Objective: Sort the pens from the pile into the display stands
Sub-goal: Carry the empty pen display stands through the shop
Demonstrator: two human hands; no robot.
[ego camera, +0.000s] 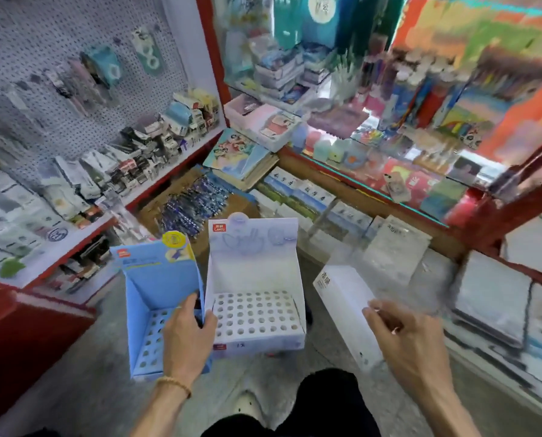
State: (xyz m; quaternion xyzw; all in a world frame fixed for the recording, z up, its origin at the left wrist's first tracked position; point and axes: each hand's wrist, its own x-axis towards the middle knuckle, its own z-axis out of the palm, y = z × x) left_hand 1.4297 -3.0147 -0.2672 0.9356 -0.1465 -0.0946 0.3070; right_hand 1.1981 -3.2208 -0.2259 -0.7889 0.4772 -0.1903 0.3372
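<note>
On the floor of a stationery shop, between packed shelves, two empty stands side by side: a blue stand [156,298] on the left and a white stand [254,298] on the right, touching or nearly so along their shared edge. Neither yet loaded; every hole in both perforated trays bare. Behind them, on a brown cardboard sheet [175,197], the pile of blue pens [191,206], well apart from both hands.

Likely trouble, judged from the layout: light cardboard stands, empty and tall at the back, easily tipped or slid by a careless reach over them toward the pile. Pens dropped slantwise into the small holes apt to jam or lean. Mixed patterns in the pile hard to tell apart at a glance, so wrong-stand sorting possible. The slanted white box [345,313] close on the right, liable to be knocked.

Left hand [186,339]: thumb and fingers pinching the blue stand's right wall, where it meets the white one. Right hand [405,339]: fingers loosely bent, tips at the white box's edge; whether gripping or merely touching, cannot tell.
</note>
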